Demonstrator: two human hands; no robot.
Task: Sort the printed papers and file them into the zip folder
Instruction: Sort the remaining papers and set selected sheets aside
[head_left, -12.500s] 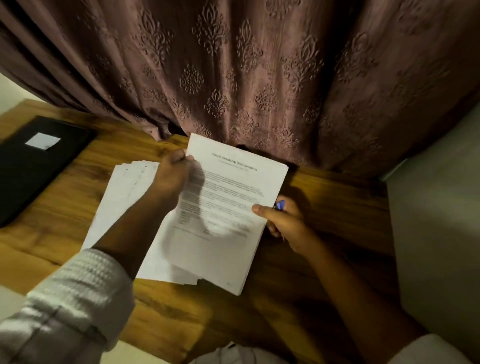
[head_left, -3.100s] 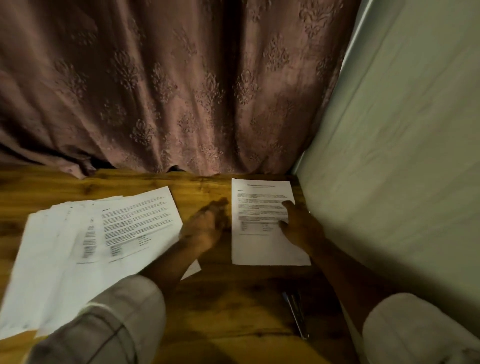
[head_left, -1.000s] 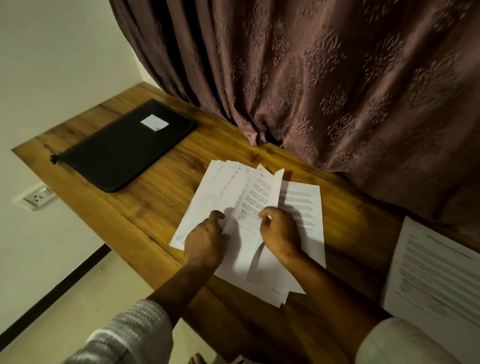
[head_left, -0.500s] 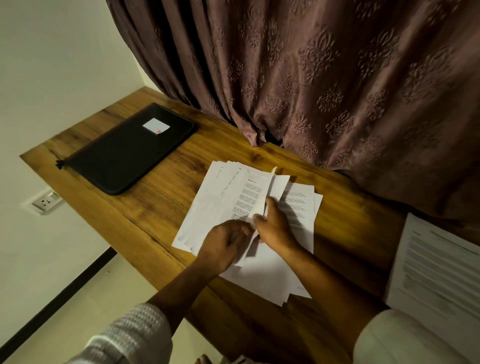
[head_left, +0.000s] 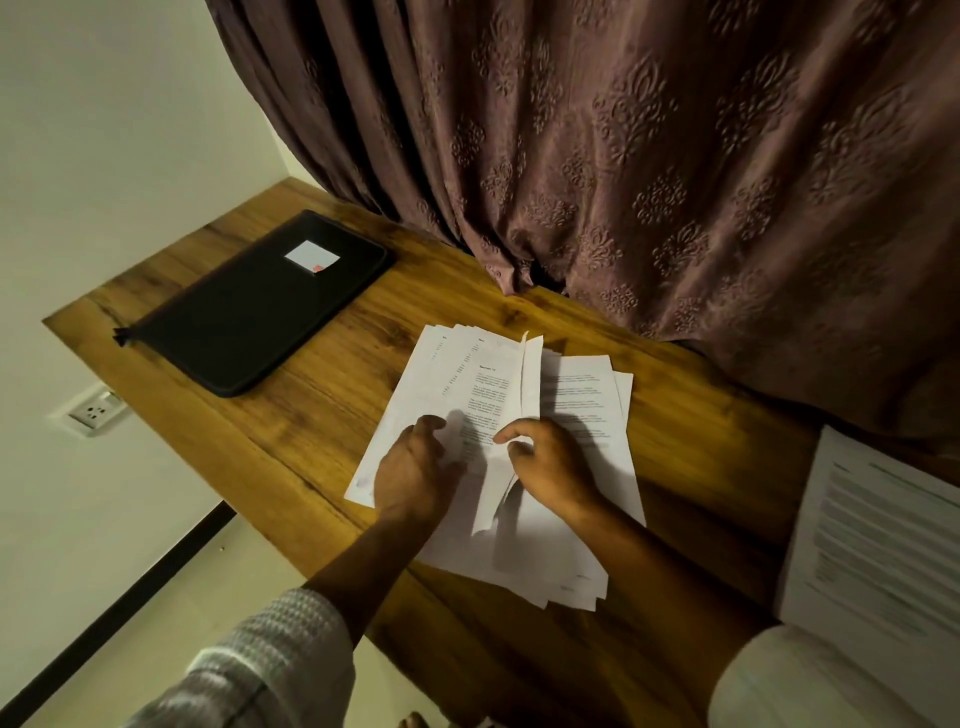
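Note:
A fanned pile of printed papers (head_left: 587, 395) lies in the middle of the wooden table (head_left: 332, 395). My left hand (head_left: 413, 470) rests on the pile's left part, thumb and fingers spread over the sheets. My right hand (head_left: 548, 465) pinches one sheet (head_left: 530, 379) near its lower edge and holds it lifted, standing on edge above the pile. A second printed sheet (head_left: 883, 530) lies apart at the table's right end. The black zip folder (head_left: 260, 301), closed and with a white label, lies flat at the table's left end.
A brown patterned curtain (head_left: 623, 156) hangs along the table's far edge. A white wall with a socket (head_left: 96, 413) stands to the left. The table's near edge runs diagonally under my forearms.
My right hand has raised the sheet more steeply than half a second ago. My left hand has slid left and spread flat on the pile. Earlier, one sheet was laid at the right end.

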